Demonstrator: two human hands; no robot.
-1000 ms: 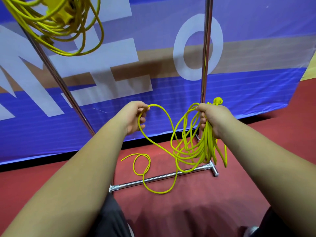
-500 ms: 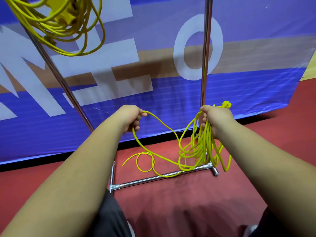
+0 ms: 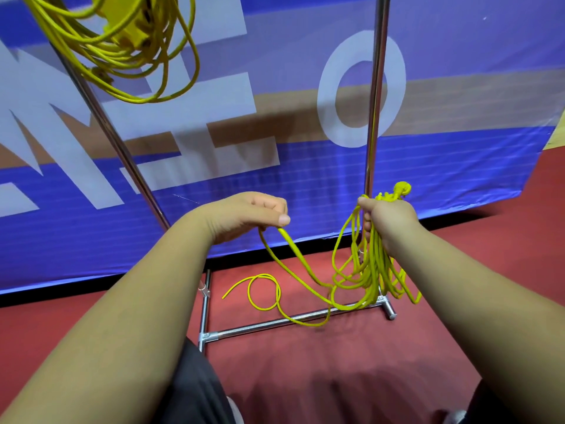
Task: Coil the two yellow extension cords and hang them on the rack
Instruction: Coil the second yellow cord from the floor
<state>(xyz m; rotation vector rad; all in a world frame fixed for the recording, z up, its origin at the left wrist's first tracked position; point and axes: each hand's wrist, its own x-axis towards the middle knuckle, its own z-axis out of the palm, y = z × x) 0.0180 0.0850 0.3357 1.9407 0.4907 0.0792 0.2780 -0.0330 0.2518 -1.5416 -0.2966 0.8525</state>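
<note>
Rack (image 3: pixel 376 87) tubes: polished metal w/ bright chrome shine. Loose cord (image 3: pixel 371 264) and hung cord (image 3: pixel 120 61) both have a smooth, slightly glossy plastic-looking jacket (hung one's yellow block (image 3: pixel 128 21) looks like hard plastic). Banner (image 3: pixel 458 87) is a sheet w/ fine grid texture, low sheen; floor (image 3: pixel 489 246) matt, smooth.

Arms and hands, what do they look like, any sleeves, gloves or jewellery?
The left arm and right arm are bare to the frame's edge, with no sleeves showing. The left hand and right hand are ungloved, with no watch, band, ring or markings visible.
</note>
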